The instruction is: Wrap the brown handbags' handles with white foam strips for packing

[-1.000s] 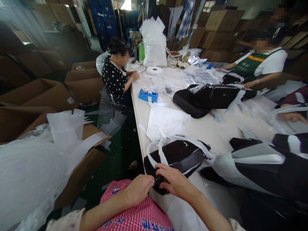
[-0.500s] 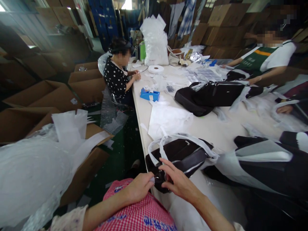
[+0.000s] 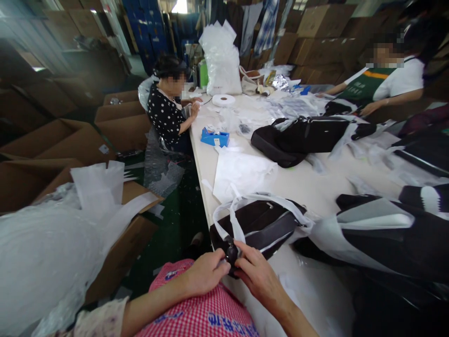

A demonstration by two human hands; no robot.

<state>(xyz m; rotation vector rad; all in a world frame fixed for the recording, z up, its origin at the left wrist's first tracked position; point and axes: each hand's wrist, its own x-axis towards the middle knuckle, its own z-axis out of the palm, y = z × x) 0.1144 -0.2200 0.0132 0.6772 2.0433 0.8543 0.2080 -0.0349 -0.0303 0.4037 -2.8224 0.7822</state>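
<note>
A black bag (image 3: 259,224) lies at the near edge of the long white table (image 3: 315,187), with a white non-woven cover (image 3: 242,206) bunched around its far side. My left hand (image 3: 206,271) and my right hand (image 3: 257,276) meet at the bag's near corner. Both pinch a small dark part of the bag (image 3: 232,252) between their fingertips. My forearms rest over a red checked apron.
Another black bag (image 3: 301,138) and a flat white cover (image 3: 242,173) lie further up the table, with a blue box (image 3: 214,138) and a tape roll (image 3: 223,100). A seated person (image 3: 166,112) works at the left side, another at the far right. Open cardboard boxes (image 3: 70,140) stand left.
My hands have shifted slightly and closed in together on the bag's near corner; my right fingers, spread half a second ago, now pinch it. The view has tilted a little.
</note>
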